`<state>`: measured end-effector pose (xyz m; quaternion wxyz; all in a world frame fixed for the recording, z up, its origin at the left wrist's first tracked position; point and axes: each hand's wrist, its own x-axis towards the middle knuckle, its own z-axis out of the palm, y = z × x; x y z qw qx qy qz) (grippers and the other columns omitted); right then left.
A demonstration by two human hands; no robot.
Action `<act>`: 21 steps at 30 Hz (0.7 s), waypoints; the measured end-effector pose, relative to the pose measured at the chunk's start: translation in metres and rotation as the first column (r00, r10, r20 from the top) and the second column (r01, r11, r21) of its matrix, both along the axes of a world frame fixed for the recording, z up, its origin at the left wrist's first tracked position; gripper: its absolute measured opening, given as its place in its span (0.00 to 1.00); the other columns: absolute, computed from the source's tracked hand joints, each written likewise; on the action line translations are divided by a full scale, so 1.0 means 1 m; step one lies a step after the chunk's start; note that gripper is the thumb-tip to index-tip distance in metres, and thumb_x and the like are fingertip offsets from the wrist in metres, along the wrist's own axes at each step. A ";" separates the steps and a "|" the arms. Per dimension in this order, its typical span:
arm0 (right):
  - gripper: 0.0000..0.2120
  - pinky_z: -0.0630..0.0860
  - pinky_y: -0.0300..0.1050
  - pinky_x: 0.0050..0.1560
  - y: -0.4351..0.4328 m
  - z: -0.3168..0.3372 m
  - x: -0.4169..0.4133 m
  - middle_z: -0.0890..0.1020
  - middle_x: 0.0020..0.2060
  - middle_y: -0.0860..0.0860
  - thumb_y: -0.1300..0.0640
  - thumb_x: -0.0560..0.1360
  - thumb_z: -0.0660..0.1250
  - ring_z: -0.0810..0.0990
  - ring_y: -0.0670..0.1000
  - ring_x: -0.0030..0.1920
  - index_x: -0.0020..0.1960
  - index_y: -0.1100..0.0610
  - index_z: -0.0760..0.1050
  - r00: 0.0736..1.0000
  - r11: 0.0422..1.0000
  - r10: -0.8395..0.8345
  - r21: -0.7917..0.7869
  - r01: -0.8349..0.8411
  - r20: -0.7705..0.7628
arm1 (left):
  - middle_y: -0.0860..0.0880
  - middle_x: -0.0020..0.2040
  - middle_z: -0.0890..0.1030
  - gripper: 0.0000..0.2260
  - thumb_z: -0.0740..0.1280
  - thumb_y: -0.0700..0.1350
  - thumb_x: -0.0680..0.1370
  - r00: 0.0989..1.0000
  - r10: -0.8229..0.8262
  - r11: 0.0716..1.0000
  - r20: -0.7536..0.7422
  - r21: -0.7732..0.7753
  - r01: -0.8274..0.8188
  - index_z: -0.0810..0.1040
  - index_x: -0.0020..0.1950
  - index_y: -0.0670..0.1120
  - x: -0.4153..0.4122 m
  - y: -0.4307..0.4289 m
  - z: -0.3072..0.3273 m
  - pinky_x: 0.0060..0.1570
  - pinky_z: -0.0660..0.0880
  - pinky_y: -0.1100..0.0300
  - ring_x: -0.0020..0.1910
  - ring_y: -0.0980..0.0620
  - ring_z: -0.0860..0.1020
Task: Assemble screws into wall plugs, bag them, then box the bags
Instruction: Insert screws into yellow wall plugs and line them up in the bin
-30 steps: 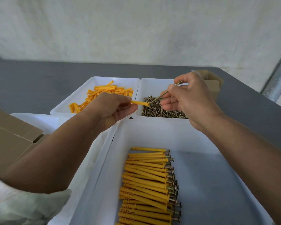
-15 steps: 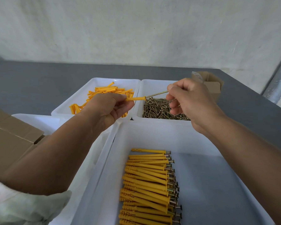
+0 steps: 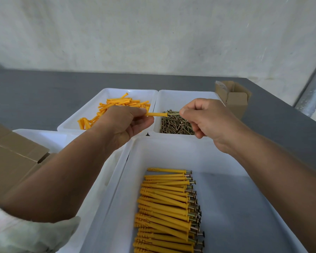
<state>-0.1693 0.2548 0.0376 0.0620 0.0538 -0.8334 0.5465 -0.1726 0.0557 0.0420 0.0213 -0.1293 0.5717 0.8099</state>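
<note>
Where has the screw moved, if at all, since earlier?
Yes: the screw slid left into the yellow plug, toward the left wall of the screw tray.

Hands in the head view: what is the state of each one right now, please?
Left hand: closed, pinching the yellow wall plug.
Right hand: closed, pinching the screw at the plug's open end.

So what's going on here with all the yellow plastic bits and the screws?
A person is fitting screws into yellow wall plugs by hand. The left hand holds a plug, and the right hand pinches a screw lined up at the plug's end, above the pile of loose screws. Spare plugs lie in the far left tray. Finished pieces lie in a row in the near tray.
</note>
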 end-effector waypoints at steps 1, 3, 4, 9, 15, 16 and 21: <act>0.06 0.72 0.40 0.29 0.000 0.000 0.000 0.75 0.24 0.45 0.54 0.76 0.70 0.73 0.43 0.24 0.40 0.51 0.80 1.000 1.000 0.014 0.006 -0.014 0.005 | 0.42 0.34 0.81 0.02 0.66 0.31 0.77 1.000 -0.007 1.000 -0.003 -0.002 0.007 0.77 0.44 0.35 0.001 0.001 0.000 0.30 0.80 0.60 0.30 0.49 0.83; 0.05 0.73 0.39 0.29 -0.001 -0.001 0.001 0.77 0.27 0.47 0.55 0.76 0.69 0.74 0.44 0.25 0.41 0.51 0.80 0.999 0.999 0.035 0.030 -0.036 0.017 | 0.42 0.33 0.81 0.02 0.66 0.31 0.77 1.000 -0.026 1.000 -0.008 -0.009 0.026 0.77 0.44 0.34 0.001 0.002 0.001 0.31 0.80 0.59 0.30 0.49 0.83; 0.05 0.73 0.39 0.28 -0.001 -0.001 0.002 0.77 0.27 0.47 0.55 0.76 0.69 0.74 0.43 0.25 0.41 0.50 0.81 0.999 0.998 0.043 0.042 -0.043 0.023 | 0.42 0.32 0.81 0.03 0.66 0.31 0.77 0.999 -0.037 0.999 -0.012 -0.015 0.037 0.76 0.44 0.34 0.002 0.002 0.001 0.31 0.80 0.59 0.30 0.49 0.82; 0.05 0.73 0.36 0.27 -0.002 0.000 0.007 0.79 0.33 0.48 0.57 0.77 0.68 0.76 0.41 0.26 0.47 0.50 0.81 0.992 0.990 0.111 0.082 -0.116 0.060 | 0.43 0.29 0.81 0.04 0.65 0.31 0.78 0.995 -0.091 0.994 -0.034 -0.071 0.089 0.76 0.42 0.35 0.003 0.004 0.001 0.33 0.81 0.59 0.31 0.49 0.83; 0.03 0.74 0.36 0.28 -0.004 0.002 0.011 0.81 0.34 0.47 0.52 0.76 0.69 0.77 0.41 0.27 0.46 0.49 0.82 0.985 0.979 0.147 0.129 -0.157 0.086 | 0.42 0.30 0.82 0.07 0.65 0.32 0.78 0.985 -0.154 0.977 -0.075 -0.162 0.140 0.73 0.41 0.37 0.005 0.005 -0.001 0.32 0.80 0.61 0.33 0.49 0.84; 0.03 0.74 0.36 0.29 -0.004 0.002 0.011 0.81 0.33 0.47 0.51 0.75 0.70 0.78 0.41 0.27 0.46 0.49 0.82 0.986 0.976 0.148 0.152 -0.159 0.083 | 0.43 0.30 0.82 0.07 0.65 0.32 0.78 0.983 -0.163 0.974 -0.083 -0.172 0.147 0.73 0.41 0.37 0.005 0.005 -0.001 0.32 0.80 0.61 0.33 0.49 0.84; 0.03 0.75 0.36 0.30 -0.003 0.004 0.014 0.83 0.34 0.48 0.53 0.76 0.70 0.79 0.42 0.28 0.45 0.50 0.81 0.973 0.934 0.185 0.284 -0.218 0.138 | 0.45 0.30 0.81 0.05 0.68 0.34 0.77 0.975 -0.200 0.960 -0.094 -0.219 0.176 0.72 0.46 0.39 0.005 0.005 -0.003 0.31 0.80 0.60 0.32 0.49 0.84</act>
